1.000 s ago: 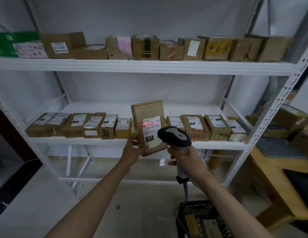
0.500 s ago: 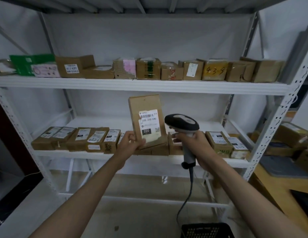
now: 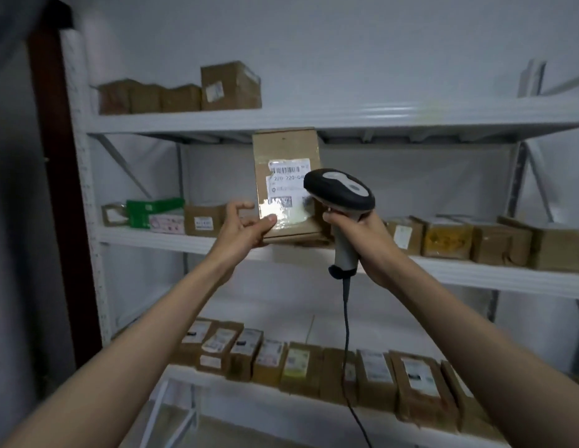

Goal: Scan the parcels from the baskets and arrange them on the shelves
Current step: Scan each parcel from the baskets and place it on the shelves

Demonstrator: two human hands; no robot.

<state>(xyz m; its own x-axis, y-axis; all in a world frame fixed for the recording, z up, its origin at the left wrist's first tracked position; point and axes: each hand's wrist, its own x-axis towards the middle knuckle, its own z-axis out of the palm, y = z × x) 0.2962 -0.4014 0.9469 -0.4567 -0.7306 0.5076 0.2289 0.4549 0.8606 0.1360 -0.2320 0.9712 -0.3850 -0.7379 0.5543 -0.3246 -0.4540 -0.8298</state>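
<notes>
My left hand (image 3: 246, 226) grips the lower left corner of a brown cardboard parcel (image 3: 283, 150) with a white barcode label, held upright in front of the middle shelf (image 3: 145, 236). My right hand (image 3: 362, 234) is wrapped round the handle of a grey and black barcode scanner (image 3: 341, 190), whose head covers the label's right part. The scanner's cable (image 3: 346, 334) hangs down. The top shelf (image 3: 411, 116) carries a few boxes (image 3: 181, 92) at its left end only.
White metal shelving fills the view. The middle shelf holds a green box (image 3: 152, 211) and several brown parcels (image 3: 475, 242). The lower shelf (image 3: 249, 394) carries a row of labelled parcels (image 3: 314, 363). A dark door frame (image 3: 52, 189) stands at the left.
The view has tilted up and a higher shelf has come into sight. The parcel and scanner have risen from the lower shelf level to the middle shelf. The red scan line is gone.
</notes>
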